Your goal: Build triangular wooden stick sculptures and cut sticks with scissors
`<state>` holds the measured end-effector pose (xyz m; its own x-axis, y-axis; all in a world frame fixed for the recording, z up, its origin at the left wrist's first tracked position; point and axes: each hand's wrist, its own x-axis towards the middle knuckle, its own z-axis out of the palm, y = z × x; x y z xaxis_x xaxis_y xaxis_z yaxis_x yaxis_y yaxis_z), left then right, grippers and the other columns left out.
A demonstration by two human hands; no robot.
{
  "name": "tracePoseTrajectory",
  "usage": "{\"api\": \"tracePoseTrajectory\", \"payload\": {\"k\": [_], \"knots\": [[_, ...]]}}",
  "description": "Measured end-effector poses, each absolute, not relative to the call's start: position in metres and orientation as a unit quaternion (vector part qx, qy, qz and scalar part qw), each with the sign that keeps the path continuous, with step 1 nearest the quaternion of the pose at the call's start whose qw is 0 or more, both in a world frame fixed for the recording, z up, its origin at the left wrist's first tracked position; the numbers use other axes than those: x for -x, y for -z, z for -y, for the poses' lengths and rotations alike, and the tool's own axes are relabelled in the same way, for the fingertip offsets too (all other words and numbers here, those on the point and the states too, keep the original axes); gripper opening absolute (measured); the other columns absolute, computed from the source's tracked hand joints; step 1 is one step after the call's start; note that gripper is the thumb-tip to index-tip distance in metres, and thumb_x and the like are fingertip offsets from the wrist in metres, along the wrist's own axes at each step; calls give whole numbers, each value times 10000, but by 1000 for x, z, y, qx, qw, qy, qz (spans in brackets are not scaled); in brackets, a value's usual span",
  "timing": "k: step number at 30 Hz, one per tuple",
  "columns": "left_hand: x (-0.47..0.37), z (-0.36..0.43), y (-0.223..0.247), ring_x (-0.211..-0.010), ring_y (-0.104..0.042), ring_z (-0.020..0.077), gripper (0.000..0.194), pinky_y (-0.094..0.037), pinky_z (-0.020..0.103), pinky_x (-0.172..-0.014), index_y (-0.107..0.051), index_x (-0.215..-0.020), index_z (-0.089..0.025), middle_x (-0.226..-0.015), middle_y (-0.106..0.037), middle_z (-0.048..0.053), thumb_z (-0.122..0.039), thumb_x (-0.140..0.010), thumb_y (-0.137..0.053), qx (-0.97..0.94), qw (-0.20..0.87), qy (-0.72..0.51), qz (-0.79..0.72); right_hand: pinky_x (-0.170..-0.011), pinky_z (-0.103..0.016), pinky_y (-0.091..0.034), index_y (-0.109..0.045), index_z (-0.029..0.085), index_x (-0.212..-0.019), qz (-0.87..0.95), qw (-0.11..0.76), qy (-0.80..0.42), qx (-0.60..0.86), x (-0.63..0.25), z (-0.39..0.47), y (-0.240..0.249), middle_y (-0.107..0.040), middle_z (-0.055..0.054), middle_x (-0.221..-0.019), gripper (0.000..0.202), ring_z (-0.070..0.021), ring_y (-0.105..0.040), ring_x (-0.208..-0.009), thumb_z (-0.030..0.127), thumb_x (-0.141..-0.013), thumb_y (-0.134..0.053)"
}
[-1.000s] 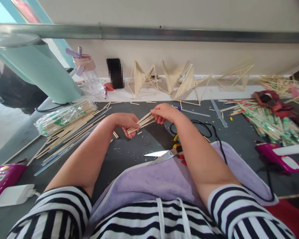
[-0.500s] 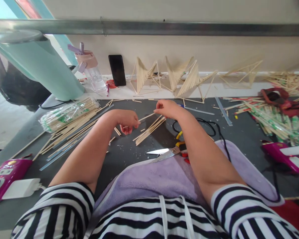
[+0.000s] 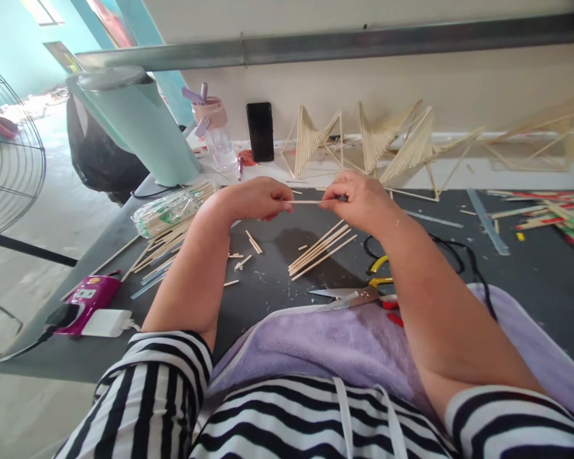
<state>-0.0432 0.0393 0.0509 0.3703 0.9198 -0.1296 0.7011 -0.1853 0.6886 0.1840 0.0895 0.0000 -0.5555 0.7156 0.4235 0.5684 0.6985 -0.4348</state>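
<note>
A thin wooden stick (image 3: 307, 202) is stretched level between my two hands, above the grey table. My left hand (image 3: 266, 199) pinches its left end, fingers closed. At the other end, my right hand (image 3: 347, 196) has its fingertips closed on the stick. Below them, a small group of similar sticks (image 3: 318, 252) lies slanted on the table, with a few short cut pieces (image 3: 253, 242) to the left. Open scissors (image 3: 363, 294) with yellow and red handles rest by the purple cloth (image 3: 316, 344).
Stick frameworks (image 3: 310, 143) stand along the wall beside a phone (image 3: 260, 132) and a bottle (image 3: 215, 137). Wrapped sticks (image 3: 172, 210) and a magenta power strip (image 3: 93, 296) lie left. A black cable (image 3: 469, 255) curls behind my right forearm. More sticks (image 3: 555, 210) lie right.
Both hands have risen away from the table sticks, and the held stick has gone from slanted to nearly level. The view has shifted left, showing a wire fan guard.
</note>
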Motion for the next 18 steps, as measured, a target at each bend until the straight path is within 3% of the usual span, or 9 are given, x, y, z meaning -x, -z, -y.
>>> {"api": "tracePoseTrajectory", "payload": {"k": [6, 11, 18], "knots": [[46, -37, -57, -502, -430, 87, 130, -315, 231, -577, -721, -803, -142, -502, -465, -28, -189, -783, -602, -758, 333, -193, -526, -650, -317, -442, -687, 207, -699, 832, 374, -141, 386, -200, -89, -15, -624, -30, -723, 181, -164, -568, -681, 373, -773, -683], [46, -40, -52, -503, -436, 72, 146, -349, 213, -565, -709, -860, -151, -524, -460, -31, -223, -798, -598, -746, 367, -236, -504, -521, -270, -417, -663, 192, -782, 750, 463, -245, 405, -211, -88, -23, -562, 1, -613, 254, -130, -546, -581, 444, -808, -640], [24, -38, -45, -544, -535, 97, 268, -407, 201, -540, -690, -983, -155, -611, -603, 7, -336, -831, -565, -763, 459, -185, -416, -421, -204, -371, -583, 198, -774, 645, 532, -400, 376, -205, -82, -38, -523, 31, -597, 392, -62, -485, -465, 582, -846, -544]]}}
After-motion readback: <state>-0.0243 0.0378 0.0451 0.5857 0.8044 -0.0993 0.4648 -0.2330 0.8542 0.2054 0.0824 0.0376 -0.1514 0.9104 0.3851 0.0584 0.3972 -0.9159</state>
